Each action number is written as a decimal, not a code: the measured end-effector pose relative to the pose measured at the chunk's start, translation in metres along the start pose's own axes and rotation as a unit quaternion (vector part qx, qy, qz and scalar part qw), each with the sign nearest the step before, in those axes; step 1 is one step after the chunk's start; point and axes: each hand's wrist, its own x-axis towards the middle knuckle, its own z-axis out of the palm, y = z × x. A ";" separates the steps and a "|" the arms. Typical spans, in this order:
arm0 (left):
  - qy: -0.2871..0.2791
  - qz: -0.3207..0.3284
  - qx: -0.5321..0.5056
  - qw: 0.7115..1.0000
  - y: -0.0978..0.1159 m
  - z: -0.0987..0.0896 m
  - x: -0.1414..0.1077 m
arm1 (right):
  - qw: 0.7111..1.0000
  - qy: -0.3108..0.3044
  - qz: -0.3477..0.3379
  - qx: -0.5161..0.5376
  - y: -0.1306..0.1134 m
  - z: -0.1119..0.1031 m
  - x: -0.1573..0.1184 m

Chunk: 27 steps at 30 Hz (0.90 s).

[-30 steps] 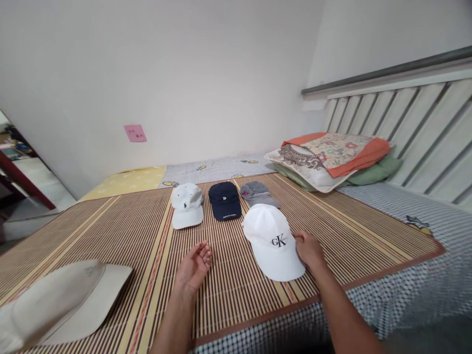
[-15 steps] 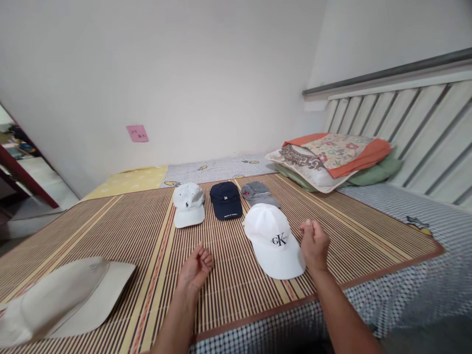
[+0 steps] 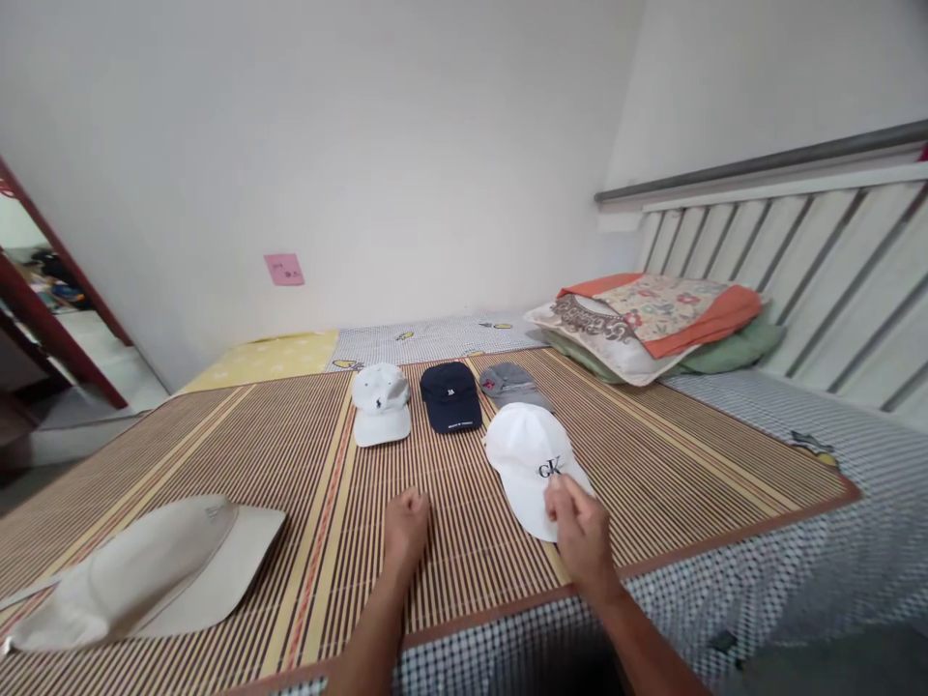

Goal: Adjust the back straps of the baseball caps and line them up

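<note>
My left hand [image 3: 407, 527] is closed in a loose fist over the striped mat, with nothing seen in it. My right hand [image 3: 582, 527] is closed too, in front of the white cap with black letters [image 3: 523, 445]. It covers part of that cap's brim; whether it touches the brim is hard to tell. Behind lie a small white cap [image 3: 381, 401], a navy cap [image 3: 450, 396] and a grey cap [image 3: 511, 384] in a row, the grey one partly hidden by the lettered cap. A beige cap [image 3: 174, 570] rests on its side at the near left.
A striped bamboo mat [image 3: 348, 590] covers the bed over a checked sheet [image 3: 739, 570]. Folded pillows [image 3: 652, 319] are stacked at the back right beside a white slatted headboard [image 3: 812, 280]. A pink note [image 3: 283, 270] hangs on the wall.
My right hand has moved left, from beside the lettered cap to in front of its brim. My left hand has turned and shifted slightly right. The view has shifted a little; the caps look unmoved.
</note>
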 end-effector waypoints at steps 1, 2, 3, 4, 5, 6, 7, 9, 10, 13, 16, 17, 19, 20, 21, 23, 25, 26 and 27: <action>0.000 0.017 0.034 0.999 -0.002 0.002 -0.002 | 0.999 -0.052 -0.010 0.008 -0.008 0.005 -0.014; -0.003 0.031 0.065 0.997 -0.003 0.004 -0.004 | 0.995 -0.094 -0.023 0.005 -0.015 0.009 -0.028; -0.005 0.043 0.094 0.995 -0.003 0.006 -0.006 | 0.989 -0.140 -0.038 -0.006 -0.021 0.013 -0.041; -0.007 0.055 0.119 0.991 -0.004 0.007 -0.008 | 0.982 -0.181 -0.059 -0.017 -0.025 0.017 -0.054; -0.007 0.065 0.140 0.988 -0.004 0.008 -0.010 | 0.972 -0.221 -0.075 -0.028 -0.028 0.020 -0.066; -0.007 0.074 0.158 0.985 -0.004 0.009 -0.011 | 0.965 -0.245 -0.088 -0.037 -0.030 0.023 -0.076; -0.005 0.081 0.172 0.982 -0.004 0.010 -0.012 | 0.959 -0.263 -0.098 -0.043 -0.031 0.027 -0.085; -0.001 0.092 0.192 0.977 -0.005 0.010 -0.013 | 0.953 -0.279 -0.104 -0.050 -0.032 0.036 -0.100; 0.001 0.094 0.198 0.976 -0.005 0.010 -0.014 | 0.952 -0.284 -0.103 -0.049 -0.033 0.042 -0.106; 0.010 0.096 0.203 0.974 -0.004 0.010 -0.015 | 0.947 -0.305 -0.094 -0.031 -0.036 0.063 -0.123; 0.021 0.091 0.192 0.977 -0.001 0.010 -0.016 | 0.916 -0.395 -0.066 -0.014 -0.041 0.081 -0.142; 0.024 0.089 0.187 0.978 -0.001 0.010 -0.017 | 0.896 -0.442 -0.046 -0.009 -0.042 0.083 -0.147; 0.029 0.084 0.174 0.981 0.000 0.010 -0.017 | 0.857 -0.515 0.008 -0.009 -0.045 0.081 -0.154; 0.032 0.082 0.167 0.982 0.001 0.010 -0.017 | 0.844 -0.536 0.034 -0.007 -0.046 0.077 -0.154; 0.035 0.079 0.161 0.983 0.000 0.010 -0.017 | 0.839 -0.541 0.056 -0.002 -0.048 0.073 -0.153; 0.041 0.075 0.147 0.986 -0.001 0.010 -0.016 | 0.836 -0.541 0.086 0.025 -0.049 0.065 -0.146; 0.048 0.072 0.131 0.988 -0.002 0.010 -0.016 | 0.825 -0.555 0.103 0.041 -0.049 0.063 -0.139; 0.051 0.070 0.123 0.989 -0.002 0.010 -0.016 | 0.819 -0.564 0.105 0.035 -0.048 0.064 -0.137; 0.054 0.068 0.117 0.989 -0.001 0.010 -0.016 | 0.818 -0.567 0.093 0.023 -0.046 0.066 -0.137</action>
